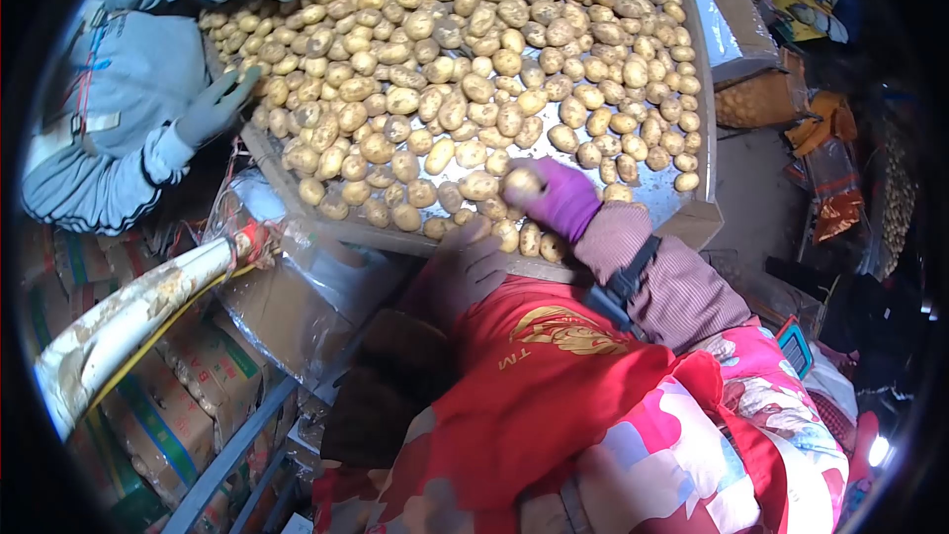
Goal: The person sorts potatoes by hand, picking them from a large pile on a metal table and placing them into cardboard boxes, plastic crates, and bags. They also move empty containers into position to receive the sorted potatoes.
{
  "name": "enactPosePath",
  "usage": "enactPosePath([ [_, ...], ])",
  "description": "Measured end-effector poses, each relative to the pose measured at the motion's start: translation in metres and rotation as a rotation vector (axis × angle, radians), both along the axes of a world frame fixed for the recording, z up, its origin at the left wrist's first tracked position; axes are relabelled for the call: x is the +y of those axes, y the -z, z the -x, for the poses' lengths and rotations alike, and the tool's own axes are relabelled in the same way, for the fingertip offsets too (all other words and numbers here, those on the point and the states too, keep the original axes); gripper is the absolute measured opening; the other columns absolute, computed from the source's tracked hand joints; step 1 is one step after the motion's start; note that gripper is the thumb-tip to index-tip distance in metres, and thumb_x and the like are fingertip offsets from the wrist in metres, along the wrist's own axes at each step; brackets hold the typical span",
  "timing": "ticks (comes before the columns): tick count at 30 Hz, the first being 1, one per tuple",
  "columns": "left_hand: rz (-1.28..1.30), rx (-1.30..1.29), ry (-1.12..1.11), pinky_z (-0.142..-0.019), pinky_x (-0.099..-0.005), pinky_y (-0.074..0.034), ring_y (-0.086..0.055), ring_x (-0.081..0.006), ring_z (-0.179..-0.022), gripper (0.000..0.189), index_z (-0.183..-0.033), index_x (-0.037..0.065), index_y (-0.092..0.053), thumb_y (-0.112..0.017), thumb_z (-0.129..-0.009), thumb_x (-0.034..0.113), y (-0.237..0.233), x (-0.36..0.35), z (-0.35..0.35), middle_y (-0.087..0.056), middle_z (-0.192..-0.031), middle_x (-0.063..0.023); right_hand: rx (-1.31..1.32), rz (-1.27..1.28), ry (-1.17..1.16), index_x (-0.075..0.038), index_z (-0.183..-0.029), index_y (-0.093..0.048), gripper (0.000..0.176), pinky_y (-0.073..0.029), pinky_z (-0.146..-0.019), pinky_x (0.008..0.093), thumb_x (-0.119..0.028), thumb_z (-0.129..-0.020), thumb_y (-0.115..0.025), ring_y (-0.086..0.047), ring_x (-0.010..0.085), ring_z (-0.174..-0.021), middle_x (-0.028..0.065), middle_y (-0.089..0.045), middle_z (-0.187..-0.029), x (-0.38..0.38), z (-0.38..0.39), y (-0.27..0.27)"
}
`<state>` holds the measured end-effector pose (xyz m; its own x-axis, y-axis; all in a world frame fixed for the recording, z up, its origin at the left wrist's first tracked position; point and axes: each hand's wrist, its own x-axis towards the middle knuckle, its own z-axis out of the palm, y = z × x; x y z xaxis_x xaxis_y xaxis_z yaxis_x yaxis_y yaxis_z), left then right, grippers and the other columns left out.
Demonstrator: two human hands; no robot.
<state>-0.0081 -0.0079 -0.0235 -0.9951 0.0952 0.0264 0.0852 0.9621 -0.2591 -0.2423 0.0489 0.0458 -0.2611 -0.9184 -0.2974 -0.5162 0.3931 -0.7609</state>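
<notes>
A thick spread of potatoes (455, 109) covers a broad, shiny-surfaced table (647, 203). My right hand (565, 200), in a purple glove, is closed on a potato (522, 186) just above the others near the front edge. Lower and to its left, my left hand (474, 262) is in shadow at the table's front rim, its fingertips beside the nearest potatoes. Blur hides how its fingers are bent and whether they hold anything. A red apron (554, 366) is on my body, below both hands.
At the left, another person in light blue (133, 69) has gloved hands at the potatoes. A pale pole (148, 321) slants below them, near stacked printed packages (188, 386). To the right are an open carton of potatoes (756, 99) and orange bags (830, 178).
</notes>
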Motion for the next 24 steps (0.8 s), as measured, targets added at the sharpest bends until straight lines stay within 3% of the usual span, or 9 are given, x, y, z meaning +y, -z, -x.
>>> enactPosePath([
  [3, -1.147, 0.366, -0.501, -0.077, -0.0338, -0.052, -0.061, -0.0215, -0.092, 0.01, -0.097, 0.007, -0.064, -0.061, -0.088, 0.002, -0.05, 0.025, 0.025, -0.06, -0.098, -0.0055, -0.048, 0.395, -0.539, -0.017, -0.129, -0.062, 0.044, -0.053, -0.087, 0.0419, -0.042, -0.093, -0.061, -0.067, 0.0305, -0.098, 0.0127, -0.069, -0.106, 0.005, -0.005, -0.005],
  [6, -1.778, 0.601, -0.8, -0.084, -0.0352, -0.053, -0.062, -0.0231, -0.102, 0.024, -0.108, 0.005, -0.066, -0.064, -0.086, -0.002, -0.023, 0.056, 0.012, -0.063, -0.11, -0.0077, -0.069, -0.046, -0.174, -0.016, -0.129, -0.061, 0.04, -0.052, -0.091, 0.0417, -0.033, -0.093, -0.056, -0.066, 0.0323, -0.103, 0.0135, -0.069, -0.109, -0.036, 0.067, -0.006],
  [11, -2.501, 0.699, -0.932, -0.088, -0.0356, -0.054, -0.064, -0.0252, -0.102, 0.029, -0.112, 0.007, -0.067, -0.069, -0.084, 0.0, 0.001, 0.061, -0.01, -0.064, -0.114, -0.0079, 0.169, -0.063, 0.002, -0.015, -0.135, -0.057, 0.051, -0.052, -0.093, 0.036, -0.028, -0.086, -0.062, -0.066, 0.0283, -0.105, 0.0137, -0.067, -0.12, -0.126, 0.124, 0.003],
  [13, -2.241, 0.945, -0.81, -0.088, -0.0343, -0.054, -0.064, -0.0247, -0.106, 0.034, -0.113, 0.006, -0.066, -0.071, -0.08, -0.004, -0.001, 0.059, -0.008, -0.064, -0.115, -0.0107, 0.455, -0.221, -0.147, -0.013, -0.142, -0.046, 0.07, -0.05, -0.096, 0.0442, -0.032, -0.079, -0.069, -0.062, 0.0363, -0.111, 0.0214, -0.061, -0.128, -0.158, 0.112, 0.037],
  [15, -1.129, 0.885, -0.49, -0.088, -0.0318, -0.053, -0.062, -0.0224, -0.115, 0.041, -0.112, 0.005, -0.066, -0.071, -0.075, -0.012, -0.025, 0.045, 0.0, -0.064, -0.117, -0.0144, 0.567, -0.262, -0.174, -0.011, -0.136, -0.046, 0.07, -0.049, -0.097, 0.0461, -0.031, -0.074, -0.073, -0.06, 0.0386, -0.114, 0.0231, -0.059, -0.128, -0.165, 0.101, 0.042],
  [16, -1.105, 0.783, -0.627, -0.084, -0.0297, -0.053, -0.063, -0.0227, -0.11, 0.03, -0.11, 0.005, -0.067, -0.067, -0.082, -0.007, -0.05, 0.047, -0.004, -0.063, -0.122, -0.0125, 0.602, -0.333, -0.169, -0.01, -0.129, -0.047, 0.066, -0.048, -0.097, 0.0466, -0.028, -0.072, -0.075, -0.058, 0.0395, -0.117, 0.0233, -0.058, -0.127, -0.167, 0.09, 0.034],
  [18, -1.389, 0.884, -0.665, -0.077, -0.0285, -0.053, -0.063, -0.0214, -0.099, 0.026, -0.112, 0.005, -0.067, -0.064, -0.086, 0.001, -0.035, 0.056, -0.016, -0.063, -0.121, -0.0116, 0.451, -0.069, -0.216, -0.012, -0.126, -0.052, 0.058, -0.049, -0.094, 0.0475, -0.025, -0.074, -0.074, -0.058, 0.0401, -0.117, 0.0227, -0.059, -0.124, -0.146, 0.101, 0.056],
  [20, -2.625, 0.809, -0.639, -0.065, -0.0263, -0.049, -0.059, -0.0182, -0.08, 0.038, -0.126, 0.003, -0.06, -0.059, -0.092, 0.021, -0.021, 0.056, -0.05, -0.063, -0.12, -0.0115, 0.582, -0.126, -0.324, -0.013, -0.124, -0.054, 0.054, -0.049, -0.094, 0.0472, -0.023, -0.074, -0.074, -0.058, 0.0395, -0.116, 0.0216, -0.059, -0.123, -0.132, 0.093, 0.051],
  [24, -2.828, 1.244, -1.085, -0.062, -0.0263, -0.045, -0.052, -0.0129, -0.077, 0.052, -0.142, 0.002, -0.043, -0.058, -0.092, 0.01, -0.064, 0.062, -0.11, -0.06, -0.112, -0.0089, 0.82, -0.22, -0.521, -0.016, -0.119, -0.058, 0.048, -0.05, -0.094, 0.0467, -0.021, -0.074, -0.073, -0.06, 0.0382, -0.115, 0.0193, -0.061, -0.121, -0.098, 0.073, 0.036],
])
